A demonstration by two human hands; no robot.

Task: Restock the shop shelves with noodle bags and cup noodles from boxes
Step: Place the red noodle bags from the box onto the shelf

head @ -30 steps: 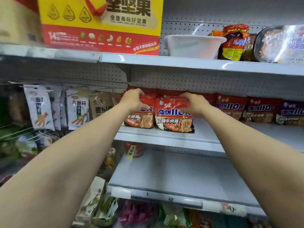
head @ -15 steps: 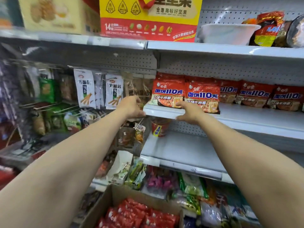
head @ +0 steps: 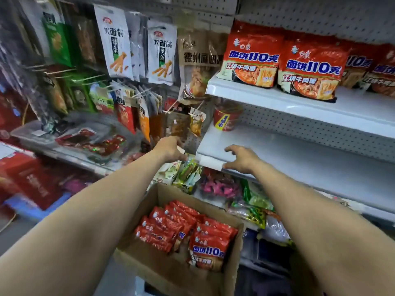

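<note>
left hand (head: 171, 149), right hand (head: 241, 159) empty, fingers loose, by middle shelf (head: 299, 159) edge | noodle bags (head: 252, 54) stood label-out on upper shelf (head: 352, 110) for shoppers | spare bags (head: 171, 223) packed edge-up in box (head: 166, 274), probably next grab

I'm seeing red noodle bags (head: 250, 58) standing in a row along the upper shelf (head: 277, 101), leaning back a little, printed fronts facing out. A single red cup noodle (head: 226, 118) is sitting upright at the back left corner of the lower shelf (head: 299, 159). Below, an open cardboard box (head: 149, 259) is holding packed bags (head: 171, 223) on edge in rows, with one lying face-up at the front.
</note>
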